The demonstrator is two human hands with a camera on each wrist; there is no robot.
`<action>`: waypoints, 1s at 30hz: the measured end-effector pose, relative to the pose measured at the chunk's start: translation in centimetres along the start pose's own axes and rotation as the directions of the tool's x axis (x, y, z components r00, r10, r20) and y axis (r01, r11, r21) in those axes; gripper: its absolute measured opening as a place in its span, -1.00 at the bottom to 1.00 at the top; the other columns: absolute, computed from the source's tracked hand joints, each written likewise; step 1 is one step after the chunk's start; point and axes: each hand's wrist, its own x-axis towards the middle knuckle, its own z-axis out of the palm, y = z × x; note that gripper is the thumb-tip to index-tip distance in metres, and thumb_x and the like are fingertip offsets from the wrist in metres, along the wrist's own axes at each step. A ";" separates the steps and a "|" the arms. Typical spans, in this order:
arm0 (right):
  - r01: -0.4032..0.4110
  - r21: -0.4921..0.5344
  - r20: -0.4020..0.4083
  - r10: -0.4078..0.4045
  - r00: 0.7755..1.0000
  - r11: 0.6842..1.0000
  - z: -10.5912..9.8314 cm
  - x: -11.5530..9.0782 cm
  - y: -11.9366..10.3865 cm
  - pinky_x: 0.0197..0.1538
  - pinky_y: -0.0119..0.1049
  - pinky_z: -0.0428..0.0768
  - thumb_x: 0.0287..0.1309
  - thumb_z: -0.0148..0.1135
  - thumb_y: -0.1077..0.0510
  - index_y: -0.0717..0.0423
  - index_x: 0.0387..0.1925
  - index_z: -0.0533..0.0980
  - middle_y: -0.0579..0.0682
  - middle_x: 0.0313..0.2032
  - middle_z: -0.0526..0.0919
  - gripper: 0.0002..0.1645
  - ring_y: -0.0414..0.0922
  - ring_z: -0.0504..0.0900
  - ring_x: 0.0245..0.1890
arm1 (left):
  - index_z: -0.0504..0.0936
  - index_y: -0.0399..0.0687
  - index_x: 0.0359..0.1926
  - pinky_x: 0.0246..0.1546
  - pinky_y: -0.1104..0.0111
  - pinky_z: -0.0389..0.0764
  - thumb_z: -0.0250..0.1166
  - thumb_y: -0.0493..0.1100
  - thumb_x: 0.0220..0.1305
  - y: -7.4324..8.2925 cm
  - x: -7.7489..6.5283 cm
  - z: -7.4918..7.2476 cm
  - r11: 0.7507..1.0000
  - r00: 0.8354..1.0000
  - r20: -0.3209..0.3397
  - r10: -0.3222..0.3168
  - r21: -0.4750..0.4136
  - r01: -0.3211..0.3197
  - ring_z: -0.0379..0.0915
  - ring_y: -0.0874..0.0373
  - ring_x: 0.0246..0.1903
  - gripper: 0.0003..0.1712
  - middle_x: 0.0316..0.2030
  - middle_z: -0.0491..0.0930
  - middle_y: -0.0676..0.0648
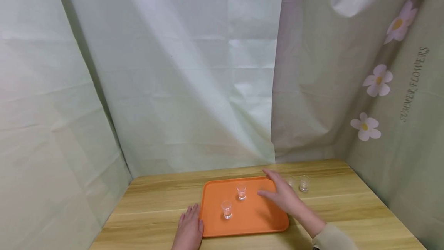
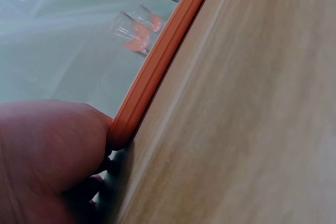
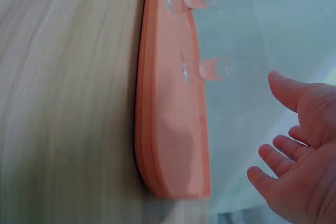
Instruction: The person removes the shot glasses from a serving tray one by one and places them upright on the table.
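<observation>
An orange tray (image 1: 256, 223) lies on the wooden table, and two small clear shot glasses stand on it, a nearer glass (image 1: 227, 209) and a farther glass (image 1: 241, 192). My left hand (image 1: 189, 229) rests flat at the tray's left edge, its thumb side touching the rim (image 2: 152, 72) in the left wrist view. Above the tray's right part hovers my right hand (image 1: 282, 196), fingers spread and holding nothing. In the right wrist view, that hand (image 3: 304, 150) is apart from the tray and the glasses.
Beyond the right hand, two more glasses stand on the table: one glass (image 1: 304, 183) in plain sight, another glass (image 1: 290, 181) partly behind the hand. Pale curtains (image 1: 194, 88) enclose the table (image 1: 156, 196) at the back and sides; the right one bears flowers.
</observation>
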 end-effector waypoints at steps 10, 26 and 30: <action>-0.003 0.088 0.067 -0.003 0.998 0.996 3.8 1.4 -0.5 0.46 0.33 0.48 0.32 0.61 0.08 0.26 0.57 0.41 0.30 0.44 0.55 -0.08 0.32 0.51 0.46 | 0.57 -0.53 0.35 0.42 -0.41 0.34 0.32 -0.35 0.43 0.0 0.1 -0.2 1.000 0.999 0.027 -0.020 0.013 0.020 0.43 -0.52 0.40 -0.47 0.35 0.57 -0.49; -0.033 0.165 0.134 0.011 0.991 0.986 6.0 2.4 -0.2 0.39 0.31 0.58 0.33 0.60 0.13 0.35 0.54 0.39 0.35 0.42 0.56 -0.10 0.35 0.59 0.37 | 0.54 -0.54 0.38 0.46 -0.41 0.29 0.32 -0.34 0.45 0.2 0.2 -0.5 0.999 0.997 0.067 -0.041 0.012 0.040 0.38 -0.51 0.44 -0.45 0.38 0.55 -0.48; -0.033 0.159 0.136 0.011 0.991 0.987 6.5 2.4 0.0 0.40 0.29 0.57 0.34 0.58 0.15 0.38 0.54 0.38 0.37 0.40 0.57 -0.11 0.36 0.58 0.38 | 0.54 -0.54 0.39 0.47 -0.41 0.28 0.31 -0.33 0.46 0.1 0.3 -0.5 0.999 0.997 0.073 -0.041 0.005 0.041 0.37 -0.51 0.45 -0.44 0.39 0.54 -0.48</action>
